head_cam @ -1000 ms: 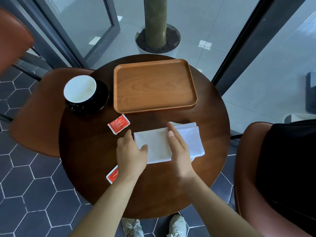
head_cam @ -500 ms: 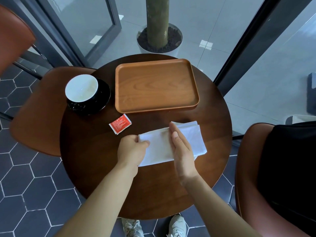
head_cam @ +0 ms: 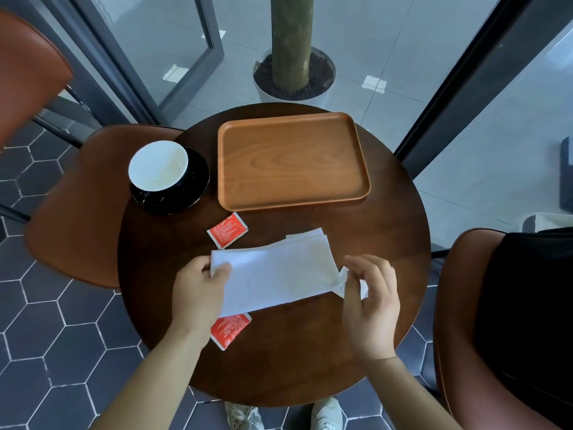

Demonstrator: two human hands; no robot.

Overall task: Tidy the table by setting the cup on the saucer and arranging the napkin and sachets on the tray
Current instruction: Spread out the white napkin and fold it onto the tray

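The round table (head_cam: 387, 231) bears the wooden tray (head_cam: 294, 162) at its far side. Nearer lies the folded napkin (head_cam: 279, 274), long axis left to right, its right end angled away. The cup (head_cam: 158, 166) sits on the saucer (head_cam: 198, 187), left of the tray. The left hand (head_cam: 198, 293) pinches the napkin's left end. The right hand (head_cam: 372, 315), fingers loosely curled, hovers at a white sachet (head_cam: 341, 282); whether it holds it is unclear. One red sachet (head_cam: 228, 230) lies beyond the napkin, and a second red sachet (head_cam: 231, 328) is half under it.

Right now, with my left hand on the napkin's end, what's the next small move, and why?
Probably lift the napkin and lay it on the tray. Your left hand pinches its left end, the tray is bare, and the cup sits on the saucer, so the napkin seems next.
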